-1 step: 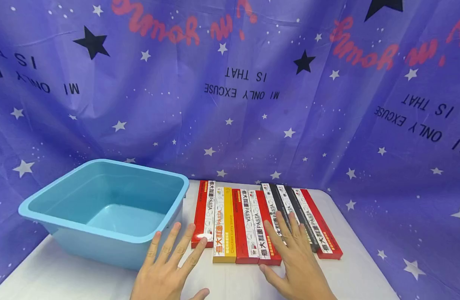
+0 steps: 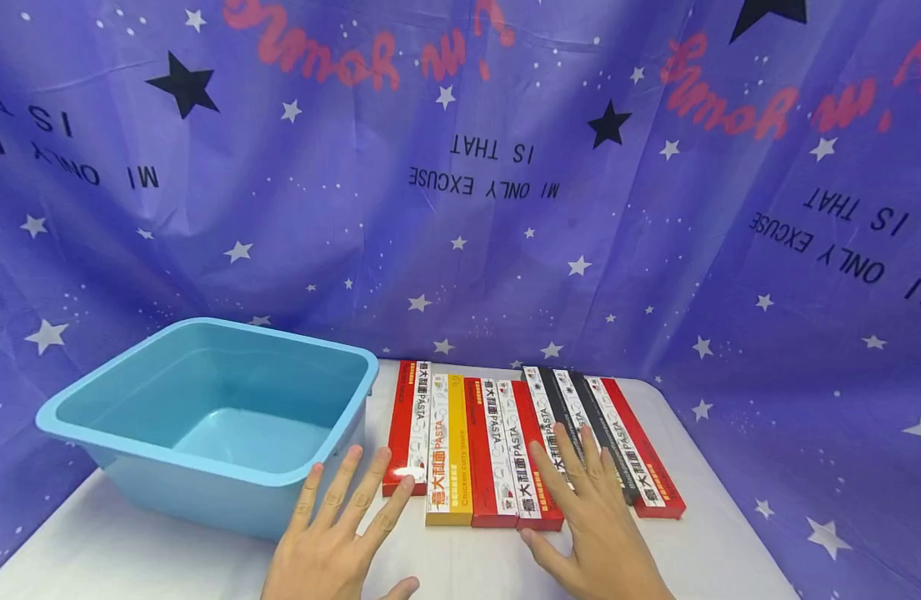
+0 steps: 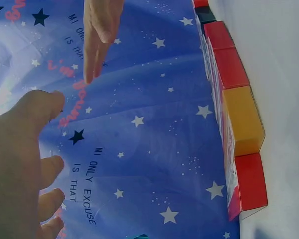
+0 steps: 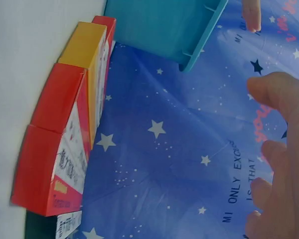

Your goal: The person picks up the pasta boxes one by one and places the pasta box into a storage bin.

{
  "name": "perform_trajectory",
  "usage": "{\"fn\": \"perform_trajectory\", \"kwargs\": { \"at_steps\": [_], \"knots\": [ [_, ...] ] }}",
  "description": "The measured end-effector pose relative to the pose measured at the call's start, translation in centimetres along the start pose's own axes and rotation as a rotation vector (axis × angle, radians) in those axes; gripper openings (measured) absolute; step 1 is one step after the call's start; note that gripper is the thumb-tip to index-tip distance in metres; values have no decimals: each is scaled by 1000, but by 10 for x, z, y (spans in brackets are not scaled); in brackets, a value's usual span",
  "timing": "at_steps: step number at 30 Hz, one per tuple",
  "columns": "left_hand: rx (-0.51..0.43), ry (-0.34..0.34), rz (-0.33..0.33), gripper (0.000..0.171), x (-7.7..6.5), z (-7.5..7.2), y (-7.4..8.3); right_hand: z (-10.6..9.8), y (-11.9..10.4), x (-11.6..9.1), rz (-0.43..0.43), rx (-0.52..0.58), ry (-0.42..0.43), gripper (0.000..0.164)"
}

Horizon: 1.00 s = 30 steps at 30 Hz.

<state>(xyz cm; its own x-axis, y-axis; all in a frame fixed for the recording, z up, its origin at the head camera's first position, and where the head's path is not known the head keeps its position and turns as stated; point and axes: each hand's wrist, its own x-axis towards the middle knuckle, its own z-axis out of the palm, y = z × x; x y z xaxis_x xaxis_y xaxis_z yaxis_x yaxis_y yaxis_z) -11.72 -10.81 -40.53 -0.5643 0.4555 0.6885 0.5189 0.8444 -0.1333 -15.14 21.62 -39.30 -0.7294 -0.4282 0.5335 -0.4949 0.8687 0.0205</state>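
Note:
My left hand (image 2: pixel 328 533) is held with fingers spread, in front of the right side of a light blue plastic basin (image 2: pixel 205 483), and holds nothing. To its right my right hand (image 2: pixel 598 529) also has its fingers spread and holds nothing; it overlaps part of the pasta boxes in the head view. Both wrist views show the hands raised above the boxes, apart from them. The long pasta boxes lie side by side: a red one (image 2: pixel 400 433) nearest the basin, a yellow one (image 2: pixel 462 467), two red ones (image 2: pixel 484 467), then black ones (image 2: pixel 591 408) and a red one (image 2: pixel 643 442) at the right.
A white cloth (image 2: pixel 723 533) covers the table under the basin and boxes. Behind it hangs a purple curtain (image 2: pixel 460 275) printed with stars and lettering. The basin stands at the left of the table, its inside bare.

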Motion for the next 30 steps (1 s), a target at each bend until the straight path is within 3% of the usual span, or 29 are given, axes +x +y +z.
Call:
{"fn": "perform_trajectory", "kwargs": {
  "at_steps": [4,7,8,11,14,15,18,21,23,25,26,30],
  "knots": [
    [8,34,-31,83,0,-6,1,0,9,-3,43,6,-23,97],
    [8,115,-124,79,-1,-15,1,-1,24,-6,87,28,-23,97],
    [4,173,-164,78,-1,-18,0,-2,31,-7,97,33,-16,97],
    [-11,440,-294,72,-1,-20,-6,-1,55,-12,119,55,21,97],
    [-59,678,-463,69,-7,-17,-13,2,84,-20,133,60,34,98],
    [-95,715,-543,67,-11,-15,-14,4,93,-23,141,58,27,99],
    [-291,713,-852,58,-20,-9,-19,13,124,-29,185,52,-26,107],
    [-690,719,-1164,67,-22,-5,-26,25,153,-33,259,36,-123,113],
    [-933,755,-1312,77,-20,-3,-33,35,168,-37,326,18,-209,113],
    [-1108,773,-1446,83,-19,-5,-40,44,179,-43,401,12,-310,108],
    [-1148,775,-1494,85,-19,-6,-42,48,182,-46,437,25,-359,106],
    [-1177,920,-1571,86,-11,-6,-47,56,187,-58,537,82,-471,101]
  ]
}}
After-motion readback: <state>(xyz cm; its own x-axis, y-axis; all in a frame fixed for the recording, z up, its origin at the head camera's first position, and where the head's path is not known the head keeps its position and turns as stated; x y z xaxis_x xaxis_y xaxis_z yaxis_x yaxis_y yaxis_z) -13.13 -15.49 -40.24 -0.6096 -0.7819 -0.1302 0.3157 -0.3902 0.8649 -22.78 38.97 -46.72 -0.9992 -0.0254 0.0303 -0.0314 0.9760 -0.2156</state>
